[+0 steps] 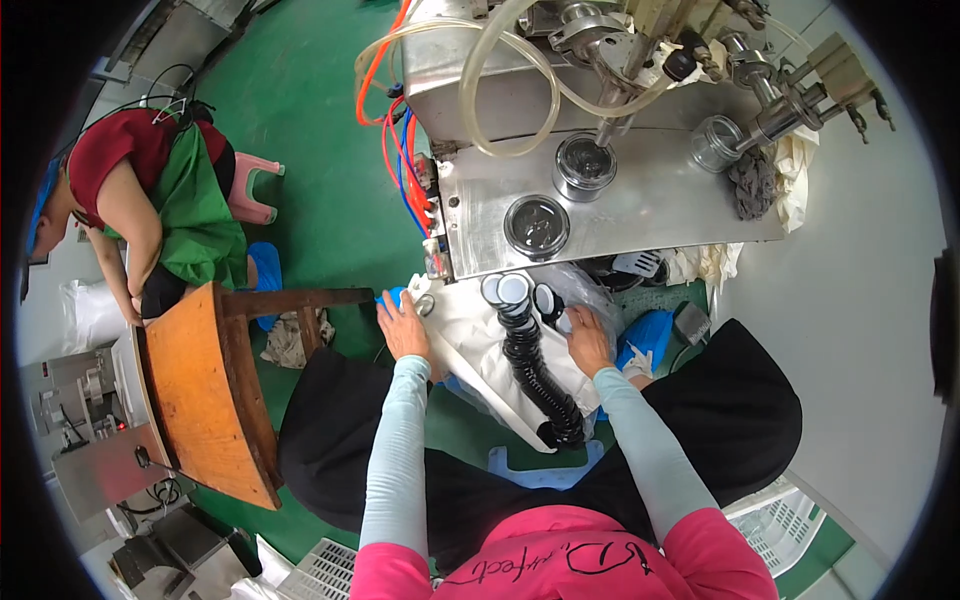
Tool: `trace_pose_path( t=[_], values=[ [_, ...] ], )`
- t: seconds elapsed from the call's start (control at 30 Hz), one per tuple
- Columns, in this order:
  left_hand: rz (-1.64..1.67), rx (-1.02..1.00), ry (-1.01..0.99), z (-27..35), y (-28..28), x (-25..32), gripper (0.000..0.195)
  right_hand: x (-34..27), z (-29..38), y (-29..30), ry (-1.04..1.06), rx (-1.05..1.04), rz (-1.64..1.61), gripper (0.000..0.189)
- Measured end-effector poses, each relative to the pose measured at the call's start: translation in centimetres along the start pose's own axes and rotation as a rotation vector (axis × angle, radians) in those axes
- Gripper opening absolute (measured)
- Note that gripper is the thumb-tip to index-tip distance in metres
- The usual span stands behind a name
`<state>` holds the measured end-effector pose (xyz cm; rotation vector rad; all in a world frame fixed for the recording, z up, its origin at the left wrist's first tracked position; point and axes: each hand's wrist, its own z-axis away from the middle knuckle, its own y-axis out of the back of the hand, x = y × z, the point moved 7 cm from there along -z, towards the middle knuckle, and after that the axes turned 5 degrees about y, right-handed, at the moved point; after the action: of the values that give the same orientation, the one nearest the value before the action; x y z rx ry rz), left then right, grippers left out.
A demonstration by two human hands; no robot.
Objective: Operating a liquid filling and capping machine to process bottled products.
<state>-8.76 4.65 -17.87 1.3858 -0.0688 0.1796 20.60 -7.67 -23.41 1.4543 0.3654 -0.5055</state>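
Observation:
My left hand (pixel 406 330) lies with spread fingers at the left edge of a white cloth or sheet (pixel 457 315), close to a small round metal thing. My right hand (pixel 589 339) rests at the sheet's right side, its fingertips by black-rimmed round lids (pixel 549 300); whether it grips one is hard to tell. Between the hands a long row of stacked black lids (pixel 529 360) runs down the sheet, with white discs at its top end. On the steel table ahead, one clear jar of dark contents (pixel 537 226) stands near the edge and another (pixel 585 166) under a filling nozzle (pixel 611 131).
An empty-looking clear jar (pixel 718 142) stands below a second nozzle, beside a grey rag (pixel 752 184). Hoses loop over the machine. A wooden stool or bench (pixel 210 397) is at left, and a co-worker in a green apron (pixel 187 210) bends beyond it. White baskets flank me.

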Motion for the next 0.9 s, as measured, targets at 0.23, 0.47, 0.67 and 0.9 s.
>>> trace_pose_path(
  t=[0.23,0.47,0.67,0.9],
  values=[
    [-0.157,-0.131,-0.773,5.9,-2.6,7.2,0.053,1.4,-2.2,-2.6,-0.087,-0.212,0.278,0.032],
    [-0.084,-0.397,-0.531,6.4,-8.4,4.0,0.051,5.9,0.3,-0.2,-0.226,0.002,-0.135,0.021],
    [0.037,-0.383,-0.473,6.1,-8.5,3.6,0.05,0.7,0.0,0.0,-0.217,-0.171,-0.508,0.026],
    [0.088,-0.33,-0.505,6.9,-7.9,4.7,0.059,3.3,-1.2,-0.6,-0.123,0.132,-0.101,0.026]
  ],
)
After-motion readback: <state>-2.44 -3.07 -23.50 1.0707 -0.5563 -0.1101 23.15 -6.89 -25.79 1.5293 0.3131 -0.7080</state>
